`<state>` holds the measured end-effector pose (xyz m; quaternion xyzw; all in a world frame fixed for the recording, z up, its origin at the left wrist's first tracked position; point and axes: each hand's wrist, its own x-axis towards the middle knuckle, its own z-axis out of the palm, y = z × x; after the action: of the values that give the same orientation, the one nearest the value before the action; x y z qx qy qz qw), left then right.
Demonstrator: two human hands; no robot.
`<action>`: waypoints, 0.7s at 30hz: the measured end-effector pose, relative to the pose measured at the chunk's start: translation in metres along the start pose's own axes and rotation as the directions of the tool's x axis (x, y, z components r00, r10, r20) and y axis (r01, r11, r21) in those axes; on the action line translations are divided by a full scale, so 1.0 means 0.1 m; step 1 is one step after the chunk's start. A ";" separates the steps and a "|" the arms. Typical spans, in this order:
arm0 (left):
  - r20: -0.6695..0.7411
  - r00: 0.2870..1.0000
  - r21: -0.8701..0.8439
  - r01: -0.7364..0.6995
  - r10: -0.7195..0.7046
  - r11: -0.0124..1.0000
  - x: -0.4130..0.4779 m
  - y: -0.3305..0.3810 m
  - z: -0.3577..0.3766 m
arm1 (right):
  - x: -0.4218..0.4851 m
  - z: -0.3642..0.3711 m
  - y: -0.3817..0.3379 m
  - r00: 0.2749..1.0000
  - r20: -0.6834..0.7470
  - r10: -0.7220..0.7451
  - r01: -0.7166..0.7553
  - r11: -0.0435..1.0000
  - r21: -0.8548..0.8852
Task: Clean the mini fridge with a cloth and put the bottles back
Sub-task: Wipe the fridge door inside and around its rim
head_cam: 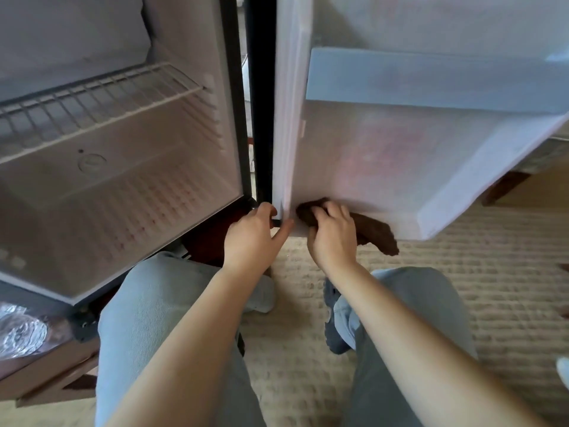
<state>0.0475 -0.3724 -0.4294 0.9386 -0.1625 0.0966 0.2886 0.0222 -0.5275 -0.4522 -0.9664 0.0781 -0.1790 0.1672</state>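
Lower centre: left hand grip clamped on door bottom corner, right hand grip clamped on cloth; advise steadying door, wiping firmly along its lower edge.

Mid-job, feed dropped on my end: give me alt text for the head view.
The right hand holds a brown cloth against the bottom inner face of the open door, while the left hand grips its lower hinge-side edge. The mini fridge interior, at left, shows a wire shelf and no bottles.

Under my fingers the brown cloth is fuzzy; beyond them the door is smooth white plastic.
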 end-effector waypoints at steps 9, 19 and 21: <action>0.004 1.000 -0.049 -0.027 0.028 0.998 0.08 0.02 0.05 | 0.26 -0.04 -0.10 0.976 0.211 -0.046 0.039 0.999 0.037; 0.020 0.985 -0.011 0.169 -0.169 0.986 -0.09 0.17 0.03 | -0.47 -0.26 0.23 0.917 0.296 0.266 -0.334 0.919 0.208; 0.022 0.976 0.015 0.216 -0.216 0.976 -0.14 0.18 0.03 | -0.37 -0.42 0.27 0.912 0.177 0.370 -0.408 0.861 0.302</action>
<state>0.0281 -0.3846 -0.4267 0.9536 -0.0624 0.0544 0.2894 -0.0298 -0.5570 -0.4368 -0.8968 0.2307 -0.0972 0.3648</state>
